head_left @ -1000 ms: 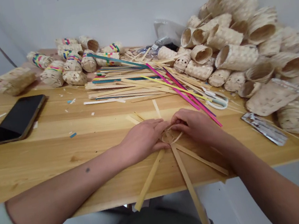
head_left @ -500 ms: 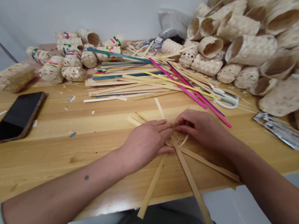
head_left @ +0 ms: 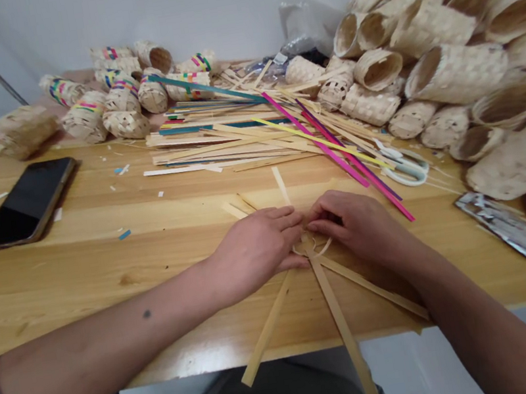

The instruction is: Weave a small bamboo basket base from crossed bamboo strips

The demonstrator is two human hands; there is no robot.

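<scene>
Pale flat bamboo strips (head_left: pixel 336 308) cross in a star shape on the table, with long ends spreading toward me and shorter ends pointing away. My left hand (head_left: pixel 266 243) lies over the crossing from the left, fingers pressed together and thumb below, holding the strips down. At the right of the crossing, my right hand (head_left: pixel 350 223) is closed, thumb and forefinger pinching a thin bamboo strip (head_left: pixel 323 247) that curls in a small loop. Both sets of fingertips nearly meet and hide the middle of the crossing.
Loose plain and coloured strips (head_left: pixel 224 142) lie beyond my hands, beside scissors (head_left: pixel 405 168). Woven bamboo baskets (head_left: pixel 458 76) are heaped at right; others with coloured bands (head_left: pixel 85 117) stand back left. A phone (head_left: pixel 27 202) lies at left, a silver packet (head_left: pixel 505 226) at right.
The view has shifted slightly, so the baskets and packet at right sit further right. Both hands keep almost the same place and grip on the strips.
</scene>
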